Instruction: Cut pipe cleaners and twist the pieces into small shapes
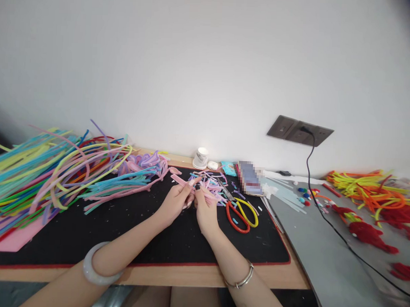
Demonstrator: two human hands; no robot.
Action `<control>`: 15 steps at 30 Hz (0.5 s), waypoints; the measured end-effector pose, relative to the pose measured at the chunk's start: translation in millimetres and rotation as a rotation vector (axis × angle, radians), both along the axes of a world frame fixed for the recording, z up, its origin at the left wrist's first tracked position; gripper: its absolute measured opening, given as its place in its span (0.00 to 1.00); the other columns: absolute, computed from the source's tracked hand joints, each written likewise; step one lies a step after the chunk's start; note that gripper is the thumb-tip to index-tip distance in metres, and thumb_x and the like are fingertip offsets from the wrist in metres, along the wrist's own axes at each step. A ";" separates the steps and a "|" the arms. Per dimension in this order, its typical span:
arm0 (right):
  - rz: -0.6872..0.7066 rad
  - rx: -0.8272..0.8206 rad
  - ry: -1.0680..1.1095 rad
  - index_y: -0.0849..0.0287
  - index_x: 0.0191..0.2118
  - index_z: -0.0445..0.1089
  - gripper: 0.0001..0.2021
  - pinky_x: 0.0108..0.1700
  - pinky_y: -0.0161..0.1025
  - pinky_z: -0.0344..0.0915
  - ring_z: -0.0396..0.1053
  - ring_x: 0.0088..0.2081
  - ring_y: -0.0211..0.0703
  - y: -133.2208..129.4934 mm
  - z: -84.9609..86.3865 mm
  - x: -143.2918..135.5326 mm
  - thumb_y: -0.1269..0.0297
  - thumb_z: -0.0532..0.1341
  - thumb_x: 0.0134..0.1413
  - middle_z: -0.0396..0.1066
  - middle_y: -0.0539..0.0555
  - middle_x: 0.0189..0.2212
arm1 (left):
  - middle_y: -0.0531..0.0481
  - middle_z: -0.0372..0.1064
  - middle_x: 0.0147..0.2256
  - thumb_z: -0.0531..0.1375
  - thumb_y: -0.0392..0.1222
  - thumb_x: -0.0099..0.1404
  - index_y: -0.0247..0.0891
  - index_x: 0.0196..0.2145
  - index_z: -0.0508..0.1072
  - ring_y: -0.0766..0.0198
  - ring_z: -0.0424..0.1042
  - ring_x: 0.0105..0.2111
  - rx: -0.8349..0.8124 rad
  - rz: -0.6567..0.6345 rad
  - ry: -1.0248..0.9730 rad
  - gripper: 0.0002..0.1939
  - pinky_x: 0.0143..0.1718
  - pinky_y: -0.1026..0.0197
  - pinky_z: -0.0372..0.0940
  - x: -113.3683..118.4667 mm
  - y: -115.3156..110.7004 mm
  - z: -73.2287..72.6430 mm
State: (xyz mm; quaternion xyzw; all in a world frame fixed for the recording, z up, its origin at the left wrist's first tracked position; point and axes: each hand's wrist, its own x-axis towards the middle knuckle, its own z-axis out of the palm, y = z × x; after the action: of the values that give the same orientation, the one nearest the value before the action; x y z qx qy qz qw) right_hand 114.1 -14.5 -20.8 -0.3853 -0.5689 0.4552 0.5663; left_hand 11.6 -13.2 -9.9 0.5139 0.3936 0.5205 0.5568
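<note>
My left hand (pixel 175 201) and my right hand (pixel 205 210) meet above the black mat (pixel 119 240), each with its fingers closed on pink pipe cleaners (pixel 179 180). The pink strands stick out to the upper left of my left hand and past the right side of my right hand. Right behind my hands lies a heap of short pink, purple and blue pieces (pixel 213 183). Scissors with one red and one yellow handle (pixel 238 221) rest to the right of my right hand, their blades pointing toward the heap.
Long colourful pipe cleaners (pixel 65 165) pile up at the left. Behind are a white cup (pixel 201 156) and a phone (pixel 250 176). At the right, a black cable (pixel 337 229) crosses the grey surface (pixel 316 249) near red, orange and yellow strands (pixel 376 192).
</note>
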 end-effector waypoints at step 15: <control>-0.147 0.085 -0.337 0.59 0.18 0.54 0.17 0.23 0.33 0.51 0.54 0.18 0.33 2.8 6.7 7.0 0.62 0.47 0.57 0.56 0.46 0.14 | 0.53 0.63 0.12 0.49 0.46 0.63 0.35 0.15 0.65 0.69 0.65 0.15 0.212 0.192 0.507 0.22 0.24 0.67 0.59 -2.1 -1.9 1.3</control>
State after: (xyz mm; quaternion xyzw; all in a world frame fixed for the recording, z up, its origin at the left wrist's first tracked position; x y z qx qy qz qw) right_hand 121.2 -11.7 -14.1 -0.4721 -0.6449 0.3172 0.5105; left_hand 9.5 -15.1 -8.5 0.6432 0.5107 0.4640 0.3320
